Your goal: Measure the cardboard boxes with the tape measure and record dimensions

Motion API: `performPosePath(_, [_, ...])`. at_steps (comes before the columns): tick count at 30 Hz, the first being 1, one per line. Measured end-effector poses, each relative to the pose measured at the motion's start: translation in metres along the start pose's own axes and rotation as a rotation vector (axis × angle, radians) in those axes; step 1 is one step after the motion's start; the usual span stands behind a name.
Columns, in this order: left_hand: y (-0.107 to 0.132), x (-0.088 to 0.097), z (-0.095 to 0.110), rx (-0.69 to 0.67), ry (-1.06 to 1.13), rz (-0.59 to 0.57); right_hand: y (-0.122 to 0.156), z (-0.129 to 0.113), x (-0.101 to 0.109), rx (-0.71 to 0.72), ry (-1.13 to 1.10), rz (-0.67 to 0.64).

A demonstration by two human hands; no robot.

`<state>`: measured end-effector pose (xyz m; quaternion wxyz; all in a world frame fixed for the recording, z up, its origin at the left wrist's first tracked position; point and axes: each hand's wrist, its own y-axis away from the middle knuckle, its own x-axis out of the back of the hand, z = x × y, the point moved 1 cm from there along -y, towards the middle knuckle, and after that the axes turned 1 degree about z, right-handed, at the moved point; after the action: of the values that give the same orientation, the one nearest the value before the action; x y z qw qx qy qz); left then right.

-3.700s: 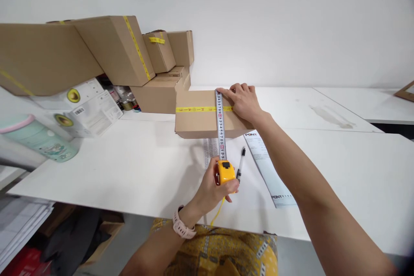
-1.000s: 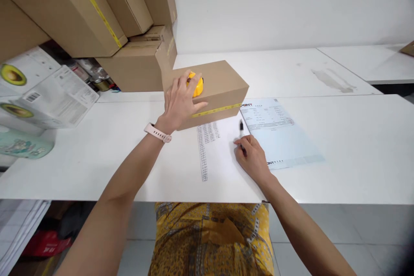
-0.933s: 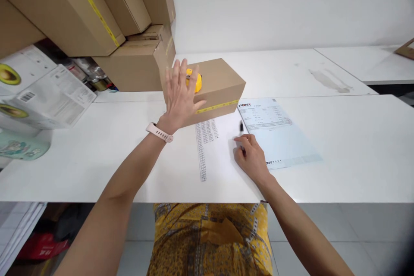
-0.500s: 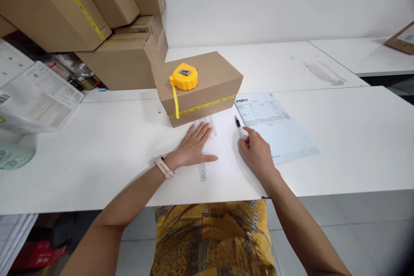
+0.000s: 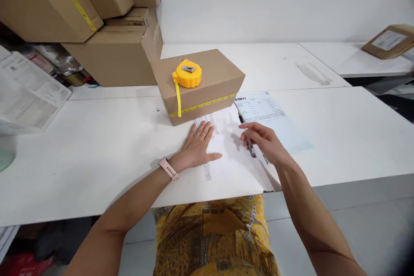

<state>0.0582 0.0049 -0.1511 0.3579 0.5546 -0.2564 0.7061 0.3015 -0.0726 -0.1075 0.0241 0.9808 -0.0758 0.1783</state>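
My left hand [image 5: 198, 144] lies flat with its fingers spread on a white sheet of paper [image 5: 226, 161] with printed rows of small characters, partly covered by the hand. A pale pink watch band circles that wrist. My right hand [image 5: 263, 140] is at the sheet's right side, its fingers curled around a pen [image 5: 250, 145] with a black grip and a clear barrel. The pen's middle is hidden by the fingers. Beyond my left hand, a cardboard box [image 5: 207, 105] with yellow tape carries a yellow tape measure [image 5: 189, 75], whose yellow strap hangs over the box's front.
A bluish printed document [image 5: 258, 110] lies under and beyond my right hand. Stacked cardboard boxes [image 5: 113, 54] stand at the back left, near a white printed carton [image 5: 32, 92]. A brown package [image 5: 388, 42] rests at the far right. The white table's front edge [image 5: 207, 201] runs close to my body.
My right hand has risen off the paper and turned, with the pen now between its fingers and shifted slightly right. My left hand stays flat on the sheet. The view has turned slightly right.
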Motion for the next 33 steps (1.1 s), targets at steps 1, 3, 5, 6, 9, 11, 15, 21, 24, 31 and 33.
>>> performPosePath(1, [0.0,0.0,0.002,0.006,0.0,-0.001,0.003,-0.007,0.005,0.035,-0.179,-0.003])
performPosePath(3, [0.0,0.0,0.006,0.027,0.001,-0.014,0.008,-0.023,0.012,0.124,-0.386,0.002])
performPosePath(5, [0.0,0.001,0.009,0.046,0.005,-0.035,0.011,-0.038,0.011,0.215,-0.42,0.01])
performPosePath(6, [0.0,0.001,0.01,0.05,0.007,-0.043,0.011,-0.043,0.008,0.255,-0.393,0.014])
performPosePath(9, [0.0,0.001,0.011,0.05,0.016,-0.051,0.004,-0.047,-0.013,0.321,-0.286,0.08])
performPosePath(11, [0.0,0.001,0.009,0.047,0.027,-0.045,-0.006,-0.04,-0.031,0.285,-0.287,0.1])
performPosePath(15, [-0.001,0.002,0.002,0.023,0.065,0.007,-0.025,-0.016,-0.057,0.125,-0.484,-0.1])
performPosePath(21, [0.0,0.008,-0.012,0.046,0.166,0.076,-0.031,0.009,-0.057,-0.053,-0.399,0.079])
performPosePath(24, [0.001,0.008,-0.014,0.027,0.187,0.098,-0.032,0.014,-0.056,-0.042,-0.339,0.108])
performPosePath(31, [0.005,0.009,-0.016,-0.042,0.179,0.148,-0.03,0.021,-0.066,-0.035,-0.244,0.054])
performPosePath(33, [0.005,0.008,-0.016,-0.052,0.18,0.158,-0.028,0.019,-0.067,-0.018,-0.164,0.112])
